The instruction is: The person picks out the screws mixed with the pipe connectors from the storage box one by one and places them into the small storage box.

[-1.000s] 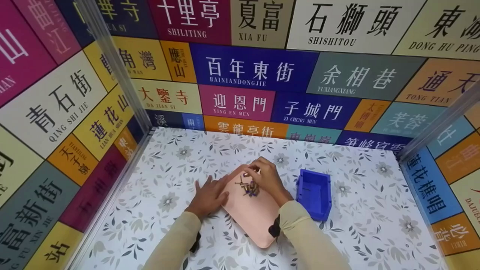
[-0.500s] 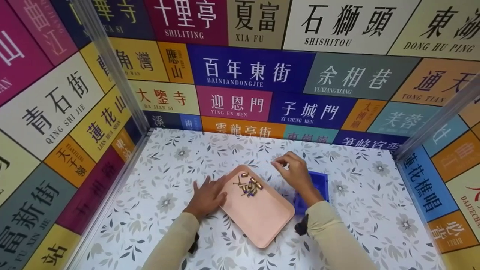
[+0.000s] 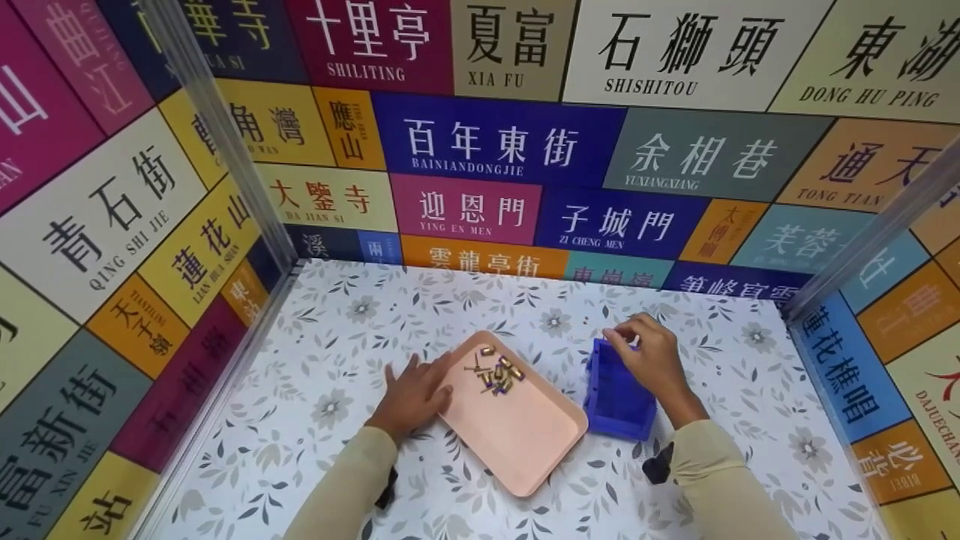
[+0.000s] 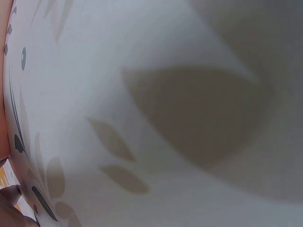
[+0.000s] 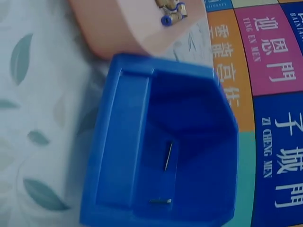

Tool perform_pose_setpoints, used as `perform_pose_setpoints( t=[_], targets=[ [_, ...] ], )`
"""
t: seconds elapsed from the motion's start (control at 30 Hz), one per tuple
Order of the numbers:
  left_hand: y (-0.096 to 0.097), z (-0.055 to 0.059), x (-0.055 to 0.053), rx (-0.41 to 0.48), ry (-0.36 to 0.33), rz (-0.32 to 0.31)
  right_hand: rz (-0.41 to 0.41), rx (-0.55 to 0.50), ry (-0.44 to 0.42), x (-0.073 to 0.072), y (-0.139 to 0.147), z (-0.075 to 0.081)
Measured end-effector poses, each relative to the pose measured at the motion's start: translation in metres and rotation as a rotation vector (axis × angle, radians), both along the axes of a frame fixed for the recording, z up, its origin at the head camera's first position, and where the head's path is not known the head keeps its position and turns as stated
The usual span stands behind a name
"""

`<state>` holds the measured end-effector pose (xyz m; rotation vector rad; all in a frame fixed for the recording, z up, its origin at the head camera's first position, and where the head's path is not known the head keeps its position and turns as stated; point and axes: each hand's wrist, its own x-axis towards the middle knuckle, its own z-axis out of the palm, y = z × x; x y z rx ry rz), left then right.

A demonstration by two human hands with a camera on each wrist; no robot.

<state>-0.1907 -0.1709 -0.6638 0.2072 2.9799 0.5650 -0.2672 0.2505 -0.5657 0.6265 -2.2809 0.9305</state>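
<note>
In the head view my left hand (image 3: pixel 412 394) rests against the left edge of a pink tray (image 3: pixel 517 442), fingers extended. Towards the tray's far end lies a pile of small brass-coloured cylinders (image 3: pixel 513 367), some with blue ends, and thin screw- or nail-like pieces (image 3: pixel 480 367). My right hand (image 3: pixel 652 356) is above the far end of a blue plastic bin (image 3: pixel 621 433), thumb and index fingertips close together over it. I cannot tell if anything is between them. In the right wrist view two thin metal pieces (image 5: pixel 168 156) show inside the bin; the right hand is outside that view.
Bin and tray stand side by side on a white table covering (image 3: pixel 330 457) with leaf and flower print. Panels with large lettering (image 3: pixel 495 139) enclose the back and sides. Clear upright strips (image 3: pixel 247 172) mark the corners. The left wrist view shows mostly blurred table covering.
My right hand has gone from the pile on the tray, across to the right with its fingertips pinched, to above the blue bin. The left hand stays at the tray's edge.
</note>
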Motion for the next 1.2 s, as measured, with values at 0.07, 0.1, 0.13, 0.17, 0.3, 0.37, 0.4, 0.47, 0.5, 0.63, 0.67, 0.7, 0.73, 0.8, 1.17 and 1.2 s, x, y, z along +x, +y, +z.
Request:
perform_pose_setpoints(
  t=[0.07, 0.1, 0.13, 0.17, 0.3, 0.37, 0.4, 0.47, 0.5, 0.63, 0.67, 0.7, 0.73, 0.8, 1.17, 1.2],
  targets=[
    [0.0, 0.0, 0.0, 0.003, -0.001, -0.005, -0.017, 0.01, -0.006, 0.002, 0.007, -0.003],
    [0.0, 0.0, 0.0, 0.002, -0.003, -0.005, -0.024, 0.016, -0.01, 0.003, 0.01, -0.004],
    [0.0, 0.0, 0.0, 0.004, -0.004, -0.006, -0.027, 0.019, -0.009, 0.004, 0.013, -0.005],
    [0.0, 0.0, 0.0, 0.006, -0.004, -0.006, -0.03, 0.021, -0.01, 0.005, 0.016, -0.006],
    [0.0, 0.0, 0.001, 0.006, -0.009, -0.002, -0.028, 0.025, 0.0, 0.007, 0.022, -0.01],
    [0.0, -0.001, 0.001, 0.009, -0.009, 0.0, -0.026, 0.02, 0.005, 0.008, 0.024, -0.012],
    [-0.001, -0.001, 0.001, 0.009, -0.009, 0.0, -0.026, 0.021, 0.007, 0.008, 0.025, -0.013],
    [-0.001, -0.002, 0.001, 0.015, -0.008, 0.002, -0.027, 0.021, 0.01, 0.009, 0.027, -0.015],
    [-0.001, -0.003, 0.001, 0.02, -0.007, 0.003, -0.028, 0.022, 0.012, 0.009, 0.027, -0.016],
    [-0.001, -0.003, 0.0, 0.026, 0.018, -0.007, -0.024, 0.039, 0.028, 0.009, 0.029, -0.019],
    [-0.001, -0.003, -0.001, 0.026, 0.023, -0.01, -0.022, 0.039, 0.032, 0.01, 0.03, -0.019],
    [-0.002, -0.003, -0.001, 0.023, 0.029, -0.015, -0.021, 0.042, 0.035, 0.01, 0.03, -0.02],
    [-0.002, -0.003, -0.001, 0.021, 0.037, -0.021, -0.021, 0.047, 0.036, 0.01, 0.03, -0.02],
    [-0.002, -0.002, -0.001, 0.014, 0.038, -0.025, -0.02, 0.051, 0.039, 0.01, 0.031, -0.02],
    [0.0, 0.0, -0.001, 0.0, -0.02, 0.008, -0.03, 0.053, 0.023, 0.012, 0.034, -0.022],
    [0.0, 0.0, -0.001, -0.002, -0.016, 0.007, -0.03, 0.053, 0.021, 0.012, 0.034, -0.023]
  ],
)
